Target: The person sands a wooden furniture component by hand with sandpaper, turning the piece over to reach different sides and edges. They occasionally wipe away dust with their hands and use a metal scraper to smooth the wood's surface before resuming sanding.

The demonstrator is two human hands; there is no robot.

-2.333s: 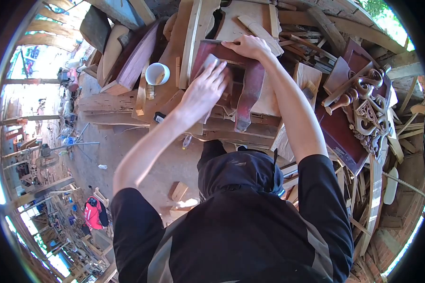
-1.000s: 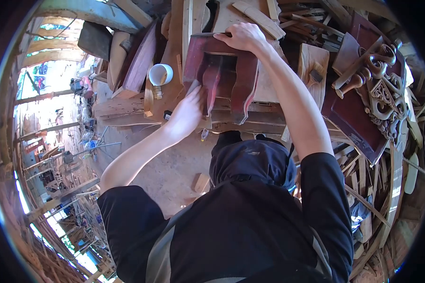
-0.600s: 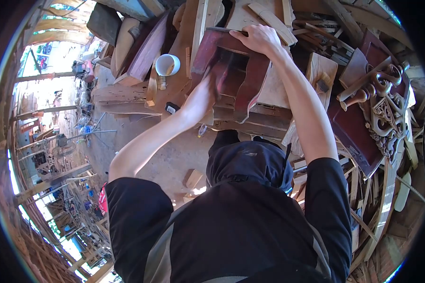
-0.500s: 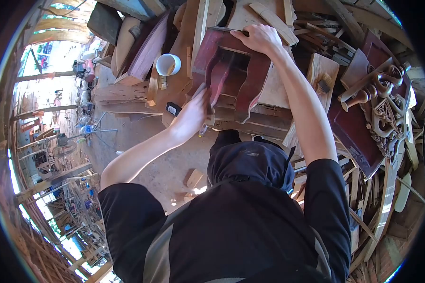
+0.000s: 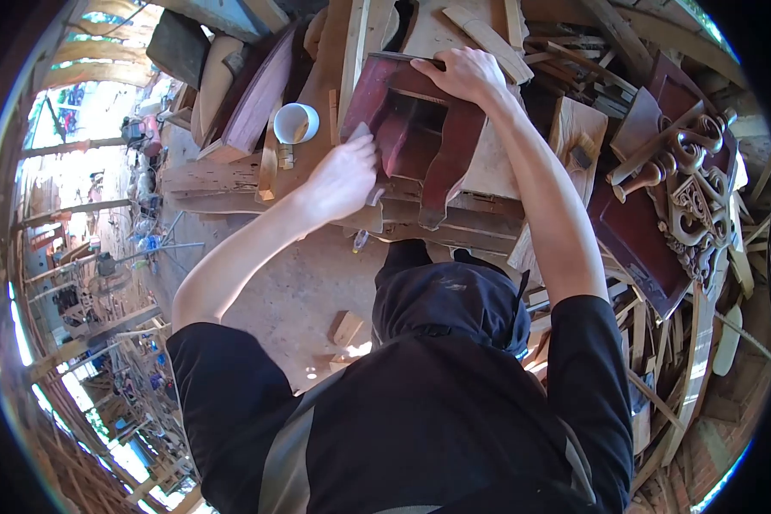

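Observation:
A dark red wooden piece (image 5: 454, 154) with curved, wavy-edged legs stands tilted on the wooden bench. My right hand (image 5: 467, 75) grips its top edge, thumb on the near face. Against the outer side of its left leg is my left hand (image 5: 344, 176), fingers bent together. Something small and greyish shows at those fingertips, too unclear to name. Left of the piece sits a white cup (image 5: 296, 123) with something brownish inside.
Planks and a pinkish curved board (image 5: 261, 98) lie at the upper left. Carved wooden ornaments (image 5: 698, 197) rest on a dark red panel (image 5: 638, 244) at the right, beside stacked scrap wood. A small wood block (image 5: 348, 328) lies on the floor.
My left hand has moved up and left along the leg, its fingers more bent. The small black item beside it is now out of sight. My right hand keeps its hold on the top edge.

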